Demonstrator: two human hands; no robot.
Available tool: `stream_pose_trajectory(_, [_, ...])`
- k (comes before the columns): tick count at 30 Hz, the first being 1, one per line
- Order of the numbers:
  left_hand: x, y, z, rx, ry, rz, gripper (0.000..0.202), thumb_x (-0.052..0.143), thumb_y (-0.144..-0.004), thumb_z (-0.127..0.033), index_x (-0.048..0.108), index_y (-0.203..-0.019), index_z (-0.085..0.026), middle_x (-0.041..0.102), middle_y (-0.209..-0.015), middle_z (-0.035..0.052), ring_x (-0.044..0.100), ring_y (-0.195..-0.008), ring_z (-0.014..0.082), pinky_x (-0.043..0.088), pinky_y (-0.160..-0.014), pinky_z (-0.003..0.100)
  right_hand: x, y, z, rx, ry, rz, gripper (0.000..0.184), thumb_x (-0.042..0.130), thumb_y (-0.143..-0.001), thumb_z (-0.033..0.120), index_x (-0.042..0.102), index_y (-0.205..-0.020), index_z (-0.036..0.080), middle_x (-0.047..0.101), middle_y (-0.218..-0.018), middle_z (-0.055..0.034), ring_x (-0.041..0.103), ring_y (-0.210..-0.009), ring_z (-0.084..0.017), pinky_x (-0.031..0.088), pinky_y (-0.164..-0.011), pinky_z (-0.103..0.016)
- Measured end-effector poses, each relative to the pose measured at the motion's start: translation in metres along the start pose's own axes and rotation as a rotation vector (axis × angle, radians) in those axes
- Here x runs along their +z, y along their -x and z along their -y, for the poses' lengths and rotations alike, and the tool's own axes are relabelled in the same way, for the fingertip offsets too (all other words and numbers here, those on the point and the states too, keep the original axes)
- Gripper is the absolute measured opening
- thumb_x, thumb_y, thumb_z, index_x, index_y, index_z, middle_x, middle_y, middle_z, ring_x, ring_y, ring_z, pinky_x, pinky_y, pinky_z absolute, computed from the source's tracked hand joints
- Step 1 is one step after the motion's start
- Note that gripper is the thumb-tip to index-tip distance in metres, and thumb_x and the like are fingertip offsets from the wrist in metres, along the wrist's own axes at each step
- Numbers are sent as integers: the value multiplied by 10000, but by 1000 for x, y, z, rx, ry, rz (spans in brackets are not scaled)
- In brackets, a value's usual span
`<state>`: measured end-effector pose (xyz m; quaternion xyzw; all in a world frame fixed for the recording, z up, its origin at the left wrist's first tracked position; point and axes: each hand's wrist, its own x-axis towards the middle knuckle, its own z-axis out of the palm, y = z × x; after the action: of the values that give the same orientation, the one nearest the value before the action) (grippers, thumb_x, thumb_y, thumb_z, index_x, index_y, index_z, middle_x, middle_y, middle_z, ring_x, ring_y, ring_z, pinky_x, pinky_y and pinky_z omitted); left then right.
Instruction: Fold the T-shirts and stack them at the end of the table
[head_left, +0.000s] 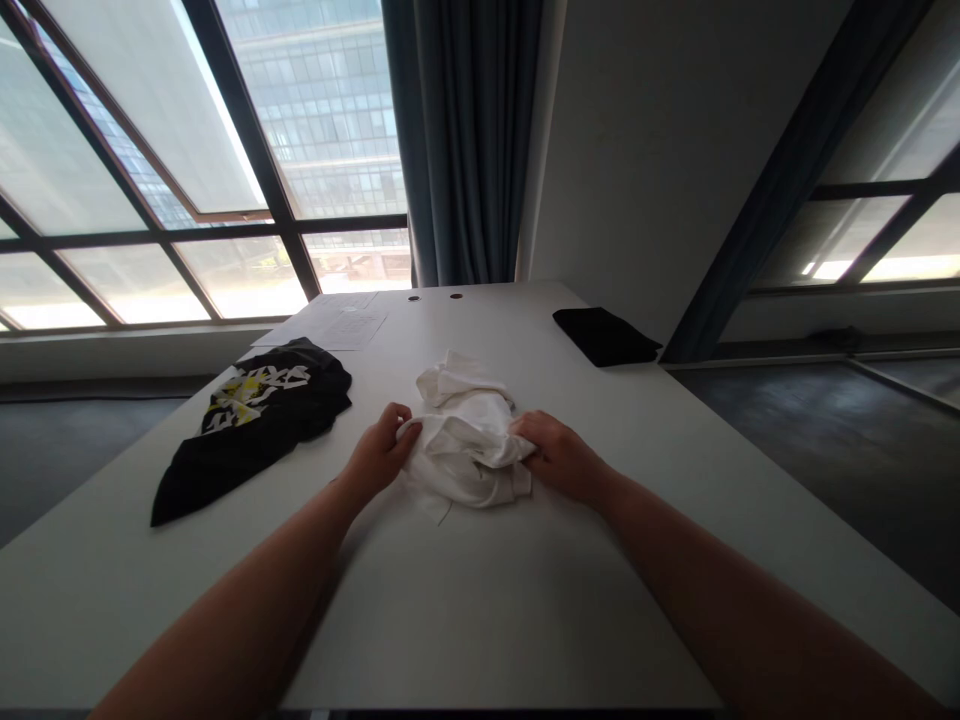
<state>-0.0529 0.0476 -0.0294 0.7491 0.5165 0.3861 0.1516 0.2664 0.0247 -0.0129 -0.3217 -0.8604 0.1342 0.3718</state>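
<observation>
A crumpled white cloth garment lies bunched up in the middle of the table, its folds hiding its exact kind. My left hand pinches its left edge between thumb and fingers. On the opposite side, my right hand is closed on the garment's right edge, fingers partly tucked from sight. Both forearms reach in from the bottom of the view. To the left of my left hand a black garment with a white and yellow print lies spread in loose folds.
The white table stretches away from me. A folded black cloth lies at its far right edge. Sheets of paper lie at the far left. Two small round objects sit near the far edge. Behind hang blue curtains beside windows.
</observation>
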Motion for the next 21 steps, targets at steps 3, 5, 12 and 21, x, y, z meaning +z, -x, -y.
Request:
stream_pose_trajectory(3, [-16,-5,8,-7,-73,-94,245,510,-952,-486,516,-977,-243,478,-608,-83,413,-518,115,301,-531,230,-11,-1,2,48,-84,-160,46,631,-901,201,621,-871,233,705,-1047,-77,645,-983,-236,495,-885,-374])
stream_pose_trajectory(5, [-26,-9,15,-25,-96,-186,253,514,-947,-489,531,-974,-237,493,-607,-77,416,-509,111,305,-521,224,-18,0,2,105,-149,-242,167,663,-923,310,581,-802,229,699,-1082,-79,641,-1002,-235,490,-878,-360])
stream_pose_trajectory(12, [-39,-13,22,47,-226,-230,251,502,-949,-467,571,-946,-226,547,-614,-40,487,-527,127,325,-526,228,-26,5,-2,369,-335,-283,430,705,-878,524,445,-698,233,443,-636,58,423,-600,-129,380,-586,-260])
stream_pose_trajectory(21, [-36,-16,39,-10,-258,-169,334,470,-967,-522,617,-983,-223,558,-619,-34,508,-546,144,372,-569,252,-37,4,-14,504,-632,-69,514,802,-725,644,599,-947,227,666,-806,4,611,-682,-187,494,-622,-293])
